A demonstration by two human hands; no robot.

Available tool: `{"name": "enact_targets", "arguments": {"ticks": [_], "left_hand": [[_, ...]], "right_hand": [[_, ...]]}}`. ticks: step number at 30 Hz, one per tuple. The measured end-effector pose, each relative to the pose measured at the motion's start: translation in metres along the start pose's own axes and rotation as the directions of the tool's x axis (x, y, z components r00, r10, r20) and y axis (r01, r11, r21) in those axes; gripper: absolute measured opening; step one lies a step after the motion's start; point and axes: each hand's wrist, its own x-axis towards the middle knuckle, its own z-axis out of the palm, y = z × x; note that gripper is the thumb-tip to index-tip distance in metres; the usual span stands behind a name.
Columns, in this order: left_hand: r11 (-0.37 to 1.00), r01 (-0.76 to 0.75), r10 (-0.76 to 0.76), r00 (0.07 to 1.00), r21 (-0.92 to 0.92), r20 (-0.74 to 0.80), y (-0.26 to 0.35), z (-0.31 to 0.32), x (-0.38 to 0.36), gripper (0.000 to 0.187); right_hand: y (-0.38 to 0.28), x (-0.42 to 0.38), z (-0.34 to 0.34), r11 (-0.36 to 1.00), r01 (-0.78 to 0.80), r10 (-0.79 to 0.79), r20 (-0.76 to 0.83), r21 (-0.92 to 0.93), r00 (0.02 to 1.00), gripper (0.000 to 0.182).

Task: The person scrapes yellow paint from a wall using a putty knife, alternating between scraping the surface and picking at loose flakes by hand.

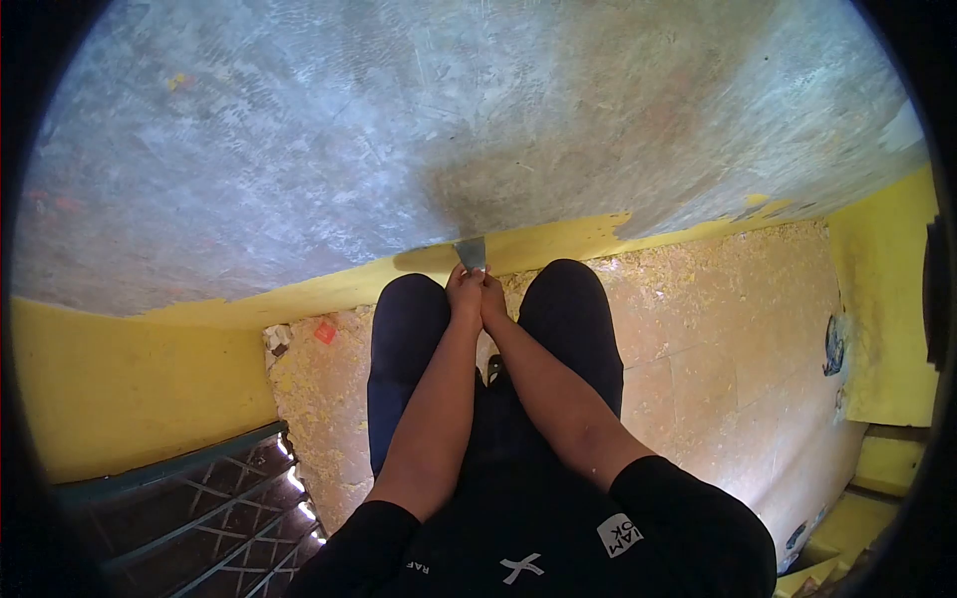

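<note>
A scraper (pixel 471 252) with a flat, wide metal blade points away from me, its blade edge right at the lower part of the wall (pixel 399 130). My left hand (pixel 463 291) and my right hand (pixel 492 300) are closed together around its handle, which the fingers hide. Around the blade, a band of yellow paint (pixel 558 239) runs along the wall's bottom. Above that band the surface is bare grey and streaked. Both hands are between my knees, with the arms stretched forward.
Yellow flakes lie scattered over the tiled floor (pixel 698 349). A red scrap (pixel 325 332) is near the left corner. Yellow side walls (pixel 140 379) stand left and right. A dark metal grille (pixel 199 508) is at lower left, and a dark crumpled thing (pixel 833 345) lies by the right wall.
</note>
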Motion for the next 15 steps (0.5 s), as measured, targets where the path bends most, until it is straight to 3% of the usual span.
{"name": "enact_targets", "arguments": {"ticks": [1, 3, 4, 6, 10, 13, 15], "left_hand": [[1.0, -0.013, 0.014, 1.0, -0.022, 0.004, -0.005, 0.0, 0.007, 0.035], [0.999, -0.016, 0.017, 1.0, -0.042, 0.004, -0.012, 0.001, 0.012, 0.037], [0.998, -0.026, 0.025, 1.0, -0.049, -0.015, -0.01, 0.006, 0.01, 0.038], [0.998, -0.038, 0.037, 0.999, -0.054, -0.033, -0.009, 0.01, 0.01, 0.04], [0.997, -0.071, 0.07, 0.997, -0.031, -0.009, 0.0, 0.009, 0.012, 0.048], [0.99, -0.126, 0.128, 0.992, -0.069, 0.021, 0.011, 0.011, 0.003, 0.043], [0.978, -0.186, 0.191, 0.981, -0.098, 0.042, 0.031, 0.017, 0.001, 0.038]], "right_hand": [[-0.005, 0.0, -0.001, 1.0, -0.007, 0.007, 0.0, 0.0, 1.0, 0.058], [-0.016, -0.006, -0.004, 0.986, -0.072, 0.068, 0.032, 0.149, 0.997, 0.037], [-0.019, -0.009, -0.004, 0.986, -0.077, 0.073, 0.03, 0.147, 0.997, 0.037], [-0.028, -0.012, -0.006, 0.988, -0.117, 0.118, -0.009, 0.103, 0.993, 0.055], [-0.027, -0.01, -0.004, 0.995, -0.074, 0.071, 0.052, 0.064, 0.996, 0.055], [-0.03, -0.005, 0.001, 0.977, 0.024, -0.034, 0.045, 0.212, 0.998, 0.053], [-0.073, -0.014, -0.006, 0.951, 0.283, -0.282, -0.028, 0.122, 0.959, 0.051]]}}
